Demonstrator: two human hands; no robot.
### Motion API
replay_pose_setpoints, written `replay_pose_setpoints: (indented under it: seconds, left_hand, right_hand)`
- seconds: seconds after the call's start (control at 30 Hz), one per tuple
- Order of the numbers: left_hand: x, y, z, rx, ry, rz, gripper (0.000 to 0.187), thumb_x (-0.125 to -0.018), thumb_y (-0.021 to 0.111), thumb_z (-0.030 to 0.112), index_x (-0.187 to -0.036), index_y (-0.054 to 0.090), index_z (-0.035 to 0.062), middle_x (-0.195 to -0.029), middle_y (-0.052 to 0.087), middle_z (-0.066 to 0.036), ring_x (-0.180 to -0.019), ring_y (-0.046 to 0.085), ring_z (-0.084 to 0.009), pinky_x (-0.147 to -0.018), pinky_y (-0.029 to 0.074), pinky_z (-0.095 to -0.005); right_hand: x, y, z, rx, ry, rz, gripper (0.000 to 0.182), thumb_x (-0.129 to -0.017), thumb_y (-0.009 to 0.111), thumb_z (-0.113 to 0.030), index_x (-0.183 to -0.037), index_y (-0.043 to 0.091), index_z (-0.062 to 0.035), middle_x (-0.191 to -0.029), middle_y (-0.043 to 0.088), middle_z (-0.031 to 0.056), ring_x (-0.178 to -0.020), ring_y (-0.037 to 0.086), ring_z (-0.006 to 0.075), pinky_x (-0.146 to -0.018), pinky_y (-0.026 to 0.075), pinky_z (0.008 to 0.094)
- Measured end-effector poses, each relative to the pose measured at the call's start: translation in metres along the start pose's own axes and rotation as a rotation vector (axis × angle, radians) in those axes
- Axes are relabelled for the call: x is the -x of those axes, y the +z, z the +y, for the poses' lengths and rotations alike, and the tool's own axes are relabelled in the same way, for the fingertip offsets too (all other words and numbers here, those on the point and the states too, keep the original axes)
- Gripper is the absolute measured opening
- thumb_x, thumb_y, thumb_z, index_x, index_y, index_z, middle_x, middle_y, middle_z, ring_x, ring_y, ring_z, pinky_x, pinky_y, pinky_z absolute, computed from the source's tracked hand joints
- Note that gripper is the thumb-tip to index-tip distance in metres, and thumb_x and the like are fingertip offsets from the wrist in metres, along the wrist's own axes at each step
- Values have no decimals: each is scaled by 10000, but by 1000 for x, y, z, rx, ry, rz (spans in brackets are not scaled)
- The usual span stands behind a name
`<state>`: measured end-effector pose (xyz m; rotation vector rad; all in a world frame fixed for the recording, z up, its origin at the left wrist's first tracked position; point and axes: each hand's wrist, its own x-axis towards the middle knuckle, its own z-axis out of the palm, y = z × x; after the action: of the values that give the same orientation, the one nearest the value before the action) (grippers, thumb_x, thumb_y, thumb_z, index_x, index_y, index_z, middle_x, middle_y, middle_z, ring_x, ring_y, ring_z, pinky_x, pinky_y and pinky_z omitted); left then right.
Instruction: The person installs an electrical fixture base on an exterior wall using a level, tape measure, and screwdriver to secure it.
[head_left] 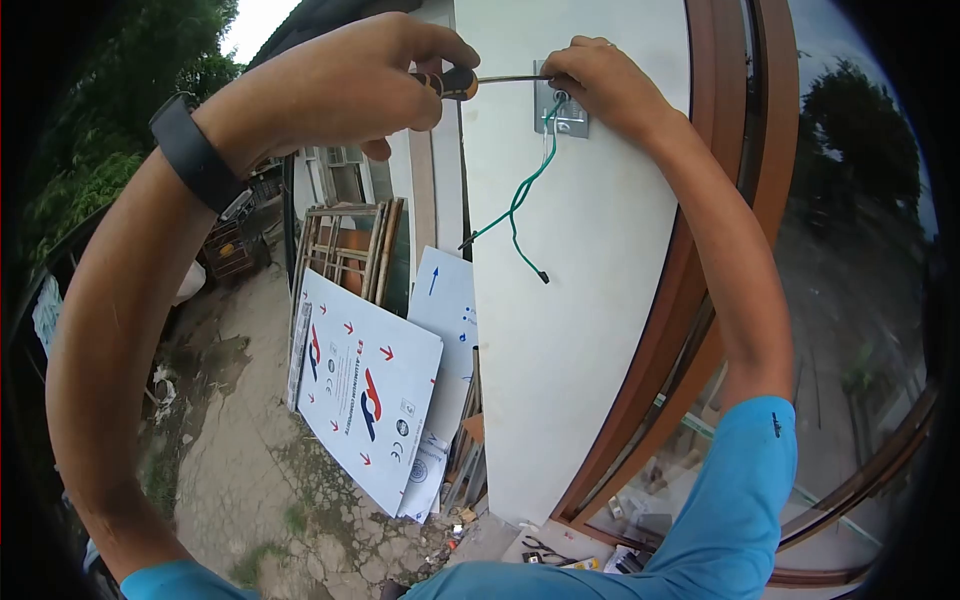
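On the white wall [560, 330], up high, sits a small metal box [562, 112]. The right hand [605, 85] pinches there. The screwdriver [480, 80] lies sideways, tip pointing right at the box, gripped tight by the left hand [350, 85]. Green wires [520, 200] hang below.

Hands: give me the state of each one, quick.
Left hand: closed on the orange-and-black-handled screwdriver.
Right hand: fingers pinched at the small grey metal wall plate, above the green wire.
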<state>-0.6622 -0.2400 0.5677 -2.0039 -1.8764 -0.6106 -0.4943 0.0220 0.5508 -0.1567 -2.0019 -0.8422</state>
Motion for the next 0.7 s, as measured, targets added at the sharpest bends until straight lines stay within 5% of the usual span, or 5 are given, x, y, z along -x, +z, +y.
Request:
replay_pose_setpoints:
  seconds: [0.23,0.43,0.6,0.67,0.7]
  left_hand:
    - [4,10,13,-932,372,116,436,-844,576,64,-1241,567,-115,-1024,683,-235,-779,701,-263,-696,579,-304]
    - [23,-13,46,112,-61,-31,387,-858,541,36,-1220,597,-91,-1108,670,-219,-813,702,-203,-610,557,-295]
    - [7,17,7,-1040,583,244,300,-871,558,24,-1154,614,-58,-907,636,-123,-752,679,-184,-591,555,-294]
    - [15,21,9,-1169,618,317,273,-877,564,30,-1131,610,-57,-839,601,-109,-733,669,-179,-582,552,-302]
    - [14,15,38,-960,195,17,352,-869,550,43,-1198,587,-76,-909,650,-149,-784,687,-201,-620,569,-302]
  right_hand:
    - [0,-1,-2,-4,-32,19,65,-893,690,-88,-953,685,-62,-858,647,77,-868,618,250,-831,514,379]
    - [-8,-6,-2,12,11,-142,196,-859,691,-117,-1030,696,-22,-970,667,156,-940,619,308,-851,491,413]
    - [-6,-13,-12,-13,-4,-117,127,-880,629,-67,-898,732,5,-864,698,182,-915,652,341,-847,508,430]
    - [-11,-18,-13,19,23,-155,132,-886,632,-78,-924,730,3,-893,700,175,-933,648,335,-855,505,430]
    - [-11,-19,-15,17,35,-149,134,-887,632,-79,-923,730,4,-894,701,173,-934,648,333,-855,505,430]
